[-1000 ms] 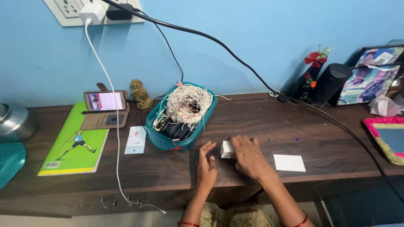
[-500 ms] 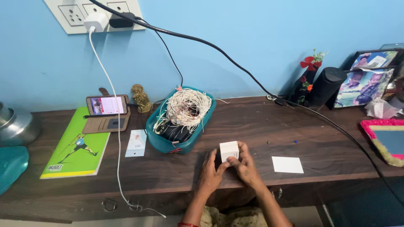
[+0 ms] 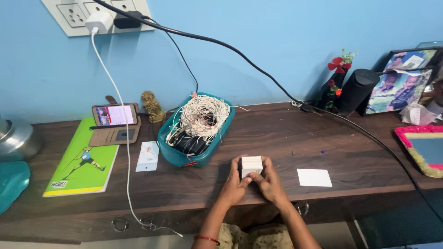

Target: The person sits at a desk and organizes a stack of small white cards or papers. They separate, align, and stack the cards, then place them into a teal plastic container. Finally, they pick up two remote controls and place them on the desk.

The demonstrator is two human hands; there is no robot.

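My left hand (image 3: 234,186) and right hand (image 3: 270,183) clasp a small white box (image 3: 251,166) from both sides | box: plain, squarish, upright, just above the dark wooden desk (image 3: 350,152) edge | beyond: teal tub (image 3: 173,154) of coiled white cord (image 3: 200,115).

Small white box (image 3: 252,166): cube-like, plain faces, closed. Upright, top face level, front face toward the camera. Clasped on both sides between left hand (image 3: 234,183) and right hand (image 3: 268,182), over the front part of the dark wooden desk (image 3: 277,133).
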